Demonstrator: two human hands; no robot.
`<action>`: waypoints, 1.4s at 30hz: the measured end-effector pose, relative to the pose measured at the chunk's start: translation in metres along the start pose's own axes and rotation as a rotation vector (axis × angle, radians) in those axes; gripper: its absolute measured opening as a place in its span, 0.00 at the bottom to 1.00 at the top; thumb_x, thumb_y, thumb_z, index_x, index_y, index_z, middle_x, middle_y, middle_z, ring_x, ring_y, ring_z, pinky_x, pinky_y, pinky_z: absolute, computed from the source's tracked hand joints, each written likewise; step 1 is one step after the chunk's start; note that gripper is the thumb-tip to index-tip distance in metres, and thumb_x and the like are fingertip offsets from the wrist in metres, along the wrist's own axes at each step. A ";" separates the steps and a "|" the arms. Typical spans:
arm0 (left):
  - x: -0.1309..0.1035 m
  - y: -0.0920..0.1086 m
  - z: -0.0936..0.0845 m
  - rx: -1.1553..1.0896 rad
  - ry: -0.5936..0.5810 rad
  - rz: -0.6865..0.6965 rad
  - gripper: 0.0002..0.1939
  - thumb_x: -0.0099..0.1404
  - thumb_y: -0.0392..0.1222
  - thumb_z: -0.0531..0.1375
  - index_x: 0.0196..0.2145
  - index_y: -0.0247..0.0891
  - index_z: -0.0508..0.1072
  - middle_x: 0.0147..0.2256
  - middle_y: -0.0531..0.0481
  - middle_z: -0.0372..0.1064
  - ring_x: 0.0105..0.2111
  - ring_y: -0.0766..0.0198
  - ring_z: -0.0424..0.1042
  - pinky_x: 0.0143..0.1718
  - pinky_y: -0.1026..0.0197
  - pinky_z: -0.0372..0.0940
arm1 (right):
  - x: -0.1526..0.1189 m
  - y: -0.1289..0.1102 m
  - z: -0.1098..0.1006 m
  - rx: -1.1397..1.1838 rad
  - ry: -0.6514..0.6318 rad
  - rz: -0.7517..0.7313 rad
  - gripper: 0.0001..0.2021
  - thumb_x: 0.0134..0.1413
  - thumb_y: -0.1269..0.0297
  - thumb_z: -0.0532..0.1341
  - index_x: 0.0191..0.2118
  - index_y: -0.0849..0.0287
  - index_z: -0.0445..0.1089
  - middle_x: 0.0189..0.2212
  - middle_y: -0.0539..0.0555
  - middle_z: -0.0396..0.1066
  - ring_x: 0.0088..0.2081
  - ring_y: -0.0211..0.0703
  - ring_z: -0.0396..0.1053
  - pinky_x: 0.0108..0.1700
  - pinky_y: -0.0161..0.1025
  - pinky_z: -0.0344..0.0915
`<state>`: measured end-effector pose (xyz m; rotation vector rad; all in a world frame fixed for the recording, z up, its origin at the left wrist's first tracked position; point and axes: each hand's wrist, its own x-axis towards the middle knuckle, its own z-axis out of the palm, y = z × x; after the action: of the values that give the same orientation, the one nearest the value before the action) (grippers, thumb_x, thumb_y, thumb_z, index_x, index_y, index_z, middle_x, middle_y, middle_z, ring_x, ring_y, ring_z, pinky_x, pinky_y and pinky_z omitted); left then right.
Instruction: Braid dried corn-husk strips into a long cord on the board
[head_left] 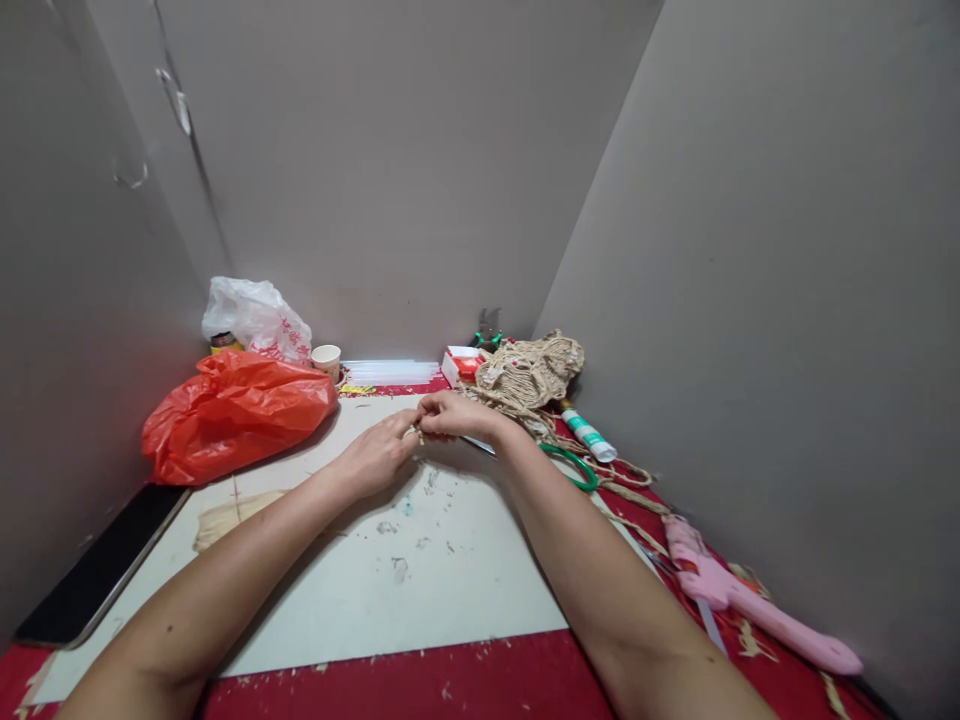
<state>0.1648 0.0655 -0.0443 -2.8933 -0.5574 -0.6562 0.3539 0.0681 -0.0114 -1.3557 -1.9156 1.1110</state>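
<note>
Close by is a dark red table cover (397,680) under a flat white board (465,595). Over the far part of the board, the left hand (379,455) and right hand (450,415) meet. Their bent fingertips pinch a small pale tan bit (415,432), mostly hidden. Farther back are a tan rope pile (536,368) on the right and a white paper cup (325,357) on the left.

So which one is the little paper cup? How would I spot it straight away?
Start with the big white board and follow its far edge leftward to a bulging red plastic bag. The paper cup stands just behind that bag's right end, next to the pale sticks; unlike them, it is round, upright and open-topped.
</note>
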 end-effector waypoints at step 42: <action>0.014 -0.006 -0.006 -0.571 0.301 -0.228 0.09 0.66 0.37 0.49 0.35 0.37 0.68 0.41 0.45 0.60 0.46 0.61 0.61 0.51 0.56 0.59 | 0.011 0.002 0.008 0.566 0.129 0.021 0.10 0.41 0.63 0.60 0.22 0.60 0.58 0.12 0.42 0.56 0.12 0.25 0.48 0.14 0.25 0.40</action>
<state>0.1719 0.0745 -0.0331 -3.1488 -0.7673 -1.4694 0.3448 0.0759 -0.0175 -1.0937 -1.3500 1.4010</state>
